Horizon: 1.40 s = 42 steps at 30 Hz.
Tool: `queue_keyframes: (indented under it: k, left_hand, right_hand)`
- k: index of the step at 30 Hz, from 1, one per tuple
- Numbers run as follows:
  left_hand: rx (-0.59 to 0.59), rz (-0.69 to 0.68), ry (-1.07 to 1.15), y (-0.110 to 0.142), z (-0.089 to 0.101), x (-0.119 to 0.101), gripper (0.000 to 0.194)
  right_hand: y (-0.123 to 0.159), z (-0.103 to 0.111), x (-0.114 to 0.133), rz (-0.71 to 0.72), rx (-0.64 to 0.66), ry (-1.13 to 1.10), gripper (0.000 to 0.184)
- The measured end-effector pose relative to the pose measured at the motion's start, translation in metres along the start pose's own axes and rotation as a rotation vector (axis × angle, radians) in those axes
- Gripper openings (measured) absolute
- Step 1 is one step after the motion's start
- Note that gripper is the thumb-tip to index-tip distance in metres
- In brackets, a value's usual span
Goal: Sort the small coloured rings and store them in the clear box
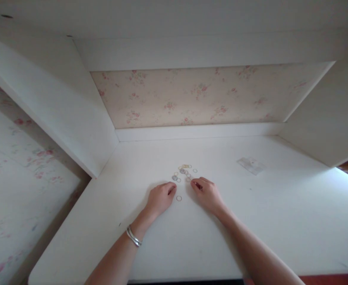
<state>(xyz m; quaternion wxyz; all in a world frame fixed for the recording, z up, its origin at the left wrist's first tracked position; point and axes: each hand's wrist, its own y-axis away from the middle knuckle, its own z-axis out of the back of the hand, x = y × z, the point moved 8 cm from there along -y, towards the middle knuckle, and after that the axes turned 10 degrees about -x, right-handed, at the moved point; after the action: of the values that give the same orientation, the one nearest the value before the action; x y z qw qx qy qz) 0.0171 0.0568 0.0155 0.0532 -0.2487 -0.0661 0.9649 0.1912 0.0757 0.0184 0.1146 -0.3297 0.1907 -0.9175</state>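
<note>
White desktop (168, 245) bears small gold and silver rings (182, 171), loosely clustered just beyond the left hand (162, 196) and right hand (207, 194), fingertips drawn together, on what I can't tell. One lone ring (179, 198) lies between them; a clear plastic bag (251, 165) sits well off right.

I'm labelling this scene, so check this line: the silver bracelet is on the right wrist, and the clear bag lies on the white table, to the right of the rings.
The wrist is wrong: the head view shows the silver bracelet on the left wrist. The clear bag does lie on the white table, right of the rings.
</note>
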Motion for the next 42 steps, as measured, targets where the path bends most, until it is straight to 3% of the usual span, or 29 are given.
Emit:
queue_keyframes:
  k: [8, 15, 30, 37, 42]
  left_hand:
    - [-0.012, -0.113, -0.058, -0.006, -0.008, -0.018, 0.033]
    - [0.023, -0.037, -0.028, -0.003, -0.007, -0.010, 0.023]
    - [0.010, -0.090, -0.047, -0.002, -0.010, -0.008, 0.021]
    - [-0.017, -0.154, 0.158, 0.004, -0.004, -0.007, 0.020]
    - [0.021, -0.277, 0.225, 0.014, -0.006, -0.016, 0.020]
  right_hand:
    - [0.001, -0.007, 0.004, 0.075, 0.102, 0.196, 0.031]
    - [0.001, -0.006, 0.003, 0.083, 0.108, 0.197, 0.027]
    - [0.002, -0.009, 0.004, 0.108, 0.095, 0.225, 0.026]
    - [0.002, -0.010, 0.003, 0.097, 0.127, 0.236, 0.026]
    - [0.002, -0.011, 0.003, 0.095, 0.134, 0.248, 0.027]
